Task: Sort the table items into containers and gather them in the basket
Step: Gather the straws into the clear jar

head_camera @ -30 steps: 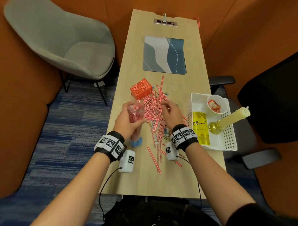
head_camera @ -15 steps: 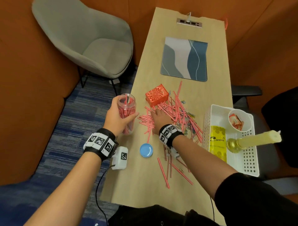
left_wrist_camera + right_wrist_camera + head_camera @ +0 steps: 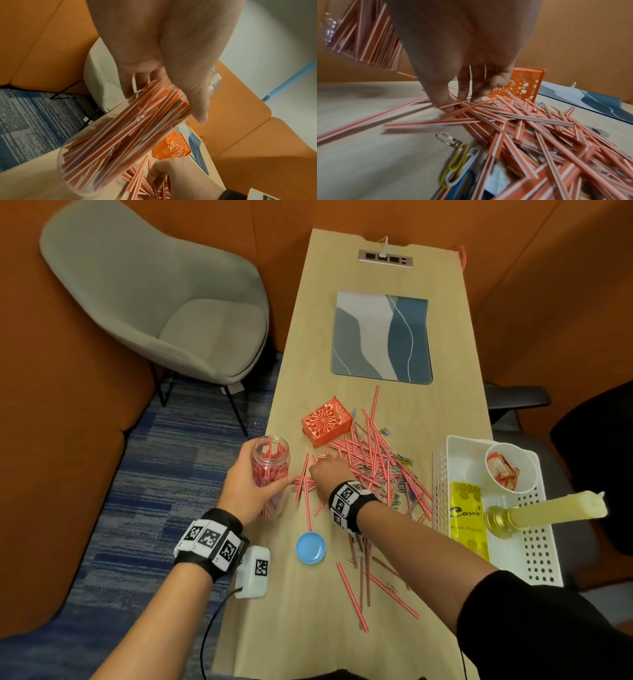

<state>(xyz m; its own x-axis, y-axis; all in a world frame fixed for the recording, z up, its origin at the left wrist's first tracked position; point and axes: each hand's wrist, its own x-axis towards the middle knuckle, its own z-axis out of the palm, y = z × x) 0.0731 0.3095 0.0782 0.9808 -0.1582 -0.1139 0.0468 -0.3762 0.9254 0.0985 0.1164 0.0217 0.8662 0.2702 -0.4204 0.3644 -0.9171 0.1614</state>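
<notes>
Since a second ago my left hand [image 3: 255, 486] has carried the clear jar [image 3: 270, 470] to the table's left edge, gripping it; my right hand [image 3: 462, 54] pinches striped sticks [image 3: 373, 460] mid-table.

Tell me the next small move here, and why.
Probably pinch a few sticks and lift them into the jar. The right hand has its fingertips down on the pile; the left hand holds the open jar alongside.
</notes>
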